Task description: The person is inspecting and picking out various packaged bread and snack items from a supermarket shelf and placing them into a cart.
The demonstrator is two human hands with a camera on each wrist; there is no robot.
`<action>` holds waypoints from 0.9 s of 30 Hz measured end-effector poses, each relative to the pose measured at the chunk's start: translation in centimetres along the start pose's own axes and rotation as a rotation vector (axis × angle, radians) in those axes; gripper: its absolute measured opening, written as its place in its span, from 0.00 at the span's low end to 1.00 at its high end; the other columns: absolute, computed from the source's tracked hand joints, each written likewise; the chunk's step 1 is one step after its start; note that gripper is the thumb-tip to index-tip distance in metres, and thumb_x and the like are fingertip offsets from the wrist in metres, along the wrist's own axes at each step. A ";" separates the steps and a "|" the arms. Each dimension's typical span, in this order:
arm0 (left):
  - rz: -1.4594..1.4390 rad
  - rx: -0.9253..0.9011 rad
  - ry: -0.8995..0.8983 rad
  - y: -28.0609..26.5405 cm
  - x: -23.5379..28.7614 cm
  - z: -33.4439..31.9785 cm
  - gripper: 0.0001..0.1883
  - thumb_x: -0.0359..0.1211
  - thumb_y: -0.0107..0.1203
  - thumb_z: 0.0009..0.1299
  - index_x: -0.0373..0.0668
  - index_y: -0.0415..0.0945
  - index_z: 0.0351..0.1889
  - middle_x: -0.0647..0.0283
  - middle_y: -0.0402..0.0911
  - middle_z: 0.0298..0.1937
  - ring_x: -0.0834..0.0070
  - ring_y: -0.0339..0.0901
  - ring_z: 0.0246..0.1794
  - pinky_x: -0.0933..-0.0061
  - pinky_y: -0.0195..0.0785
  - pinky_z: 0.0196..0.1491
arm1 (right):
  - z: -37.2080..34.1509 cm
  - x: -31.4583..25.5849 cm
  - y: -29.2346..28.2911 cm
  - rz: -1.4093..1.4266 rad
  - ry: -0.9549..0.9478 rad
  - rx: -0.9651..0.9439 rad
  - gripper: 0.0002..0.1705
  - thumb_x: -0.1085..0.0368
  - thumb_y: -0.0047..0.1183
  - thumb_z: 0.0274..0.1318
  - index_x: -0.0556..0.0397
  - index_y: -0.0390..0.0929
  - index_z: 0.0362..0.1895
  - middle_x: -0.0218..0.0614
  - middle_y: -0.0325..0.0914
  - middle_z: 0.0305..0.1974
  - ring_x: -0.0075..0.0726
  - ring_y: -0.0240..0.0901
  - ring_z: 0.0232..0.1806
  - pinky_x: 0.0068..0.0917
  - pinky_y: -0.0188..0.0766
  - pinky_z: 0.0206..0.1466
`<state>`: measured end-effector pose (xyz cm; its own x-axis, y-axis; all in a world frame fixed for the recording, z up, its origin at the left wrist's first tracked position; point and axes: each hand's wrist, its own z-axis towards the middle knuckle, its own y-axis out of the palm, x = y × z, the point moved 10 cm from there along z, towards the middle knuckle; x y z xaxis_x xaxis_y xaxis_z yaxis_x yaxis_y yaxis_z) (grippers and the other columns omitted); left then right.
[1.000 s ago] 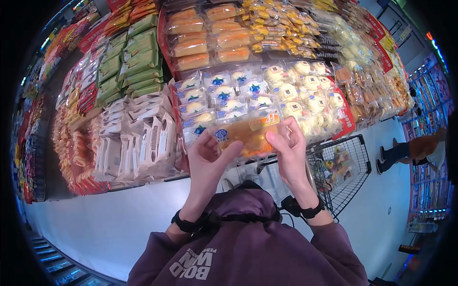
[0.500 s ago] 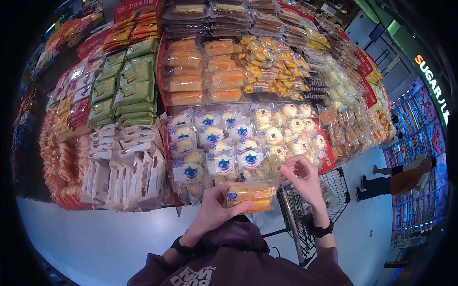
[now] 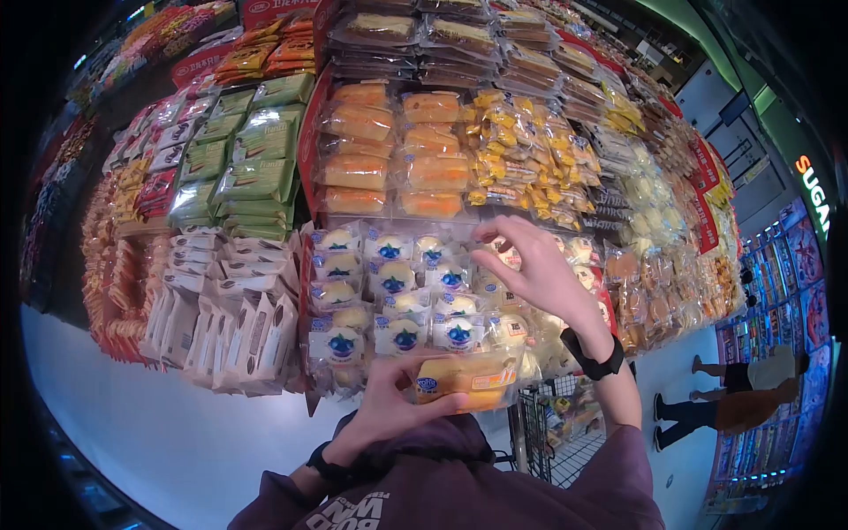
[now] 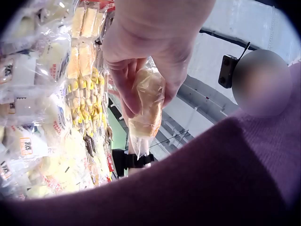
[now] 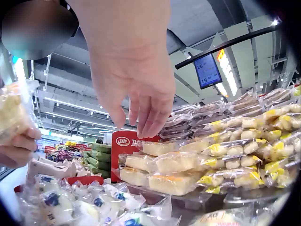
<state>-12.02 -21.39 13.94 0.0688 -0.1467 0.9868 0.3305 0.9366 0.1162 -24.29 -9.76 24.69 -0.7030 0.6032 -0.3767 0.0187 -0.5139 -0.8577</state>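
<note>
My left hand [image 3: 391, 399] grips a clear-wrapped bread [image 3: 468, 375] with a blue round logo and an orange label, thumb in front. In the left wrist view the same packet [image 4: 148, 103] hangs from the fingers and thumb, its clear wrapper end sticking out below. My right hand [image 3: 534, 269] is held over the display, fingers loosely bent and nothing between them. Seen from the right wrist, that hand [image 5: 136, 84] hangs above packs of orange-topped bread [image 5: 174, 172]. Below it in the head view are wrapped buns with blueberry pictures [image 3: 393, 278].
Yellow-wrapped packs [image 3: 530, 159] lie behind, with green packets [image 3: 265, 141] and pale packets [image 3: 221, 327] on the left. A black wire shopping cart [image 3: 565, 442] stands by the display's front edge. Two people [image 3: 742, 406] are in the aisle at right.
The right hand has let go of the bread packet and moved forward over the display. The left hand keeps hold of the packet, now lower, near the body. The view has tilted up.
</note>
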 end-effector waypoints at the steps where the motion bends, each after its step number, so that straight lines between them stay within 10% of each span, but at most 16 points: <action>1: 0.005 0.020 0.020 -0.1 0.0 0.1 0.24 0.31 0.70 0.59 0.33 0.77 0.52 0.58 0.82 0.51 0.78 0.77 0.50 0.76 0.70 0.55 | 1.7 0.1 -0.1 0.007 -0.053 0.009 0.14 0.60 0.56 0.59 0.58 0.75 0.42 0.43 0.79 0.39 0.49 0.75 0.43 0.37 0.71 0.47; 10: 0.131 0.107 0.117 0.2 0.7 0.0 0.24 0.31 0.73 0.55 0.35 0.79 0.49 0.56 0.84 0.46 0.75 0.82 0.44 0.75 0.75 0.49 | 15.7 2.1 7.6 -0.343 -0.339 0.067 0.27 0.59 0.55 0.59 0.57 0.67 0.59 0.47 0.68 0.58 0.51 0.65 0.61 0.42 0.64 0.61; 23: 0.064 0.201 0.133 0.0 1.1 0.0 0.26 0.30 0.75 0.48 0.33 0.80 0.45 0.56 0.85 0.38 0.74 0.84 0.39 0.78 0.75 0.43 | 26.0 4.3 13.7 -0.592 -0.509 0.096 0.58 0.21 0.46 0.48 0.49 0.54 0.72 0.59 0.57 0.68 0.62 0.49 0.72 0.63 0.45 0.72; 24: 0.096 0.200 0.144 0.0 1.2 0.2 0.26 0.30 0.75 0.48 0.34 0.80 0.45 0.56 0.85 0.38 0.73 0.84 0.38 0.77 0.75 0.43 | 26.7 3.2 11.9 -0.674 -0.569 0.176 0.56 0.23 0.50 0.42 0.36 0.57 0.72 0.50 0.64 0.63 0.56 0.60 0.66 0.58 0.57 0.65; 27: 0.098 0.166 0.123 0.3 1.1 1.0 0.25 0.30 0.75 0.48 0.34 0.80 0.45 0.56 0.85 0.38 0.73 0.85 0.38 0.77 0.75 0.43 | 26.0 3.0 11.9 -0.690 -0.627 0.109 0.53 0.24 0.52 0.42 0.38 0.62 0.69 0.50 0.67 0.58 0.56 0.62 0.61 0.56 0.60 0.63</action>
<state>-12.75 -20.99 15.15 0.2106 -0.0811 0.9742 0.1580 0.9863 0.0480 -44.71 -29.94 22.46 -0.7890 0.3734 0.4879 -0.5900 -0.2387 -0.7713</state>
